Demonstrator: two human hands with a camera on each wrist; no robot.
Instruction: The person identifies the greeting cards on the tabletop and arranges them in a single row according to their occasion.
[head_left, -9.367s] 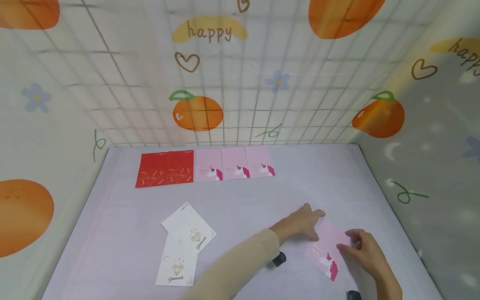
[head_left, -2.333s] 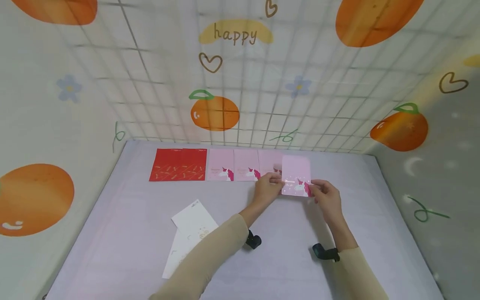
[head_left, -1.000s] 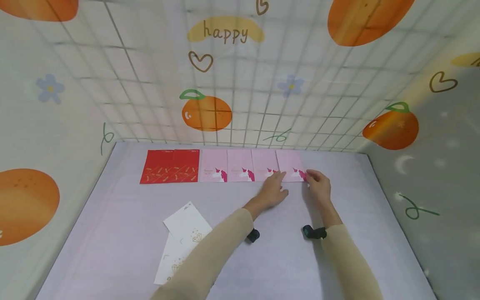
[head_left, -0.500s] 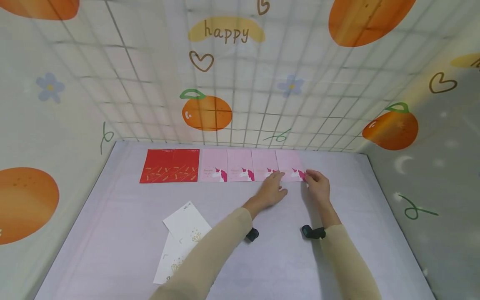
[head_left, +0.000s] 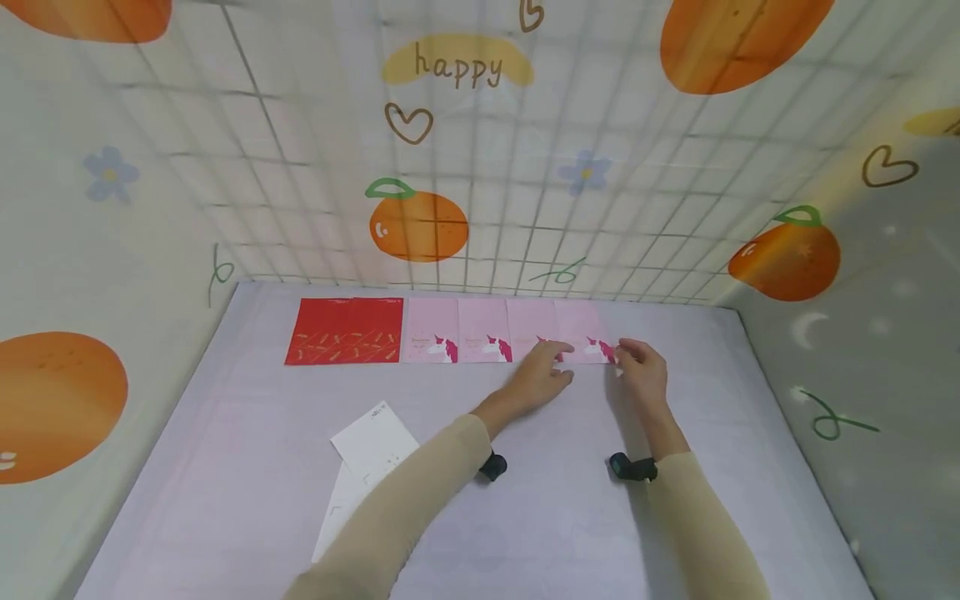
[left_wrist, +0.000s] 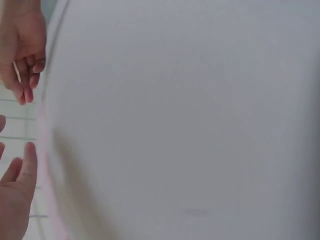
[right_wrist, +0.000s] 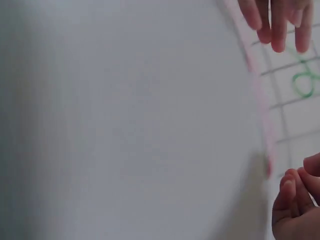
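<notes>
We see the pink, rectangular unicorn card (head_left: pixel 579 320), held aloft earlier, now flat at the right end of the red-and-pink card row (head_left: pixel 482 320), the left hand (head_left: pixel 531 380) outstretched over its lower-left corner, the right hand (head_left: pixel 647 377) loosely bent but empty, so its placing seems nearly finished.

card row (head_left: pixel 446 321) | on table (head_left: pixel 555 533), rear | card pair (head_left: pixel 371 446) | before it, left

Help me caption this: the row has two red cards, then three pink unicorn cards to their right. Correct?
Not quite: the head view shows four pink unicorn cards, not three. The two red cards to their left are as you said.
</notes>
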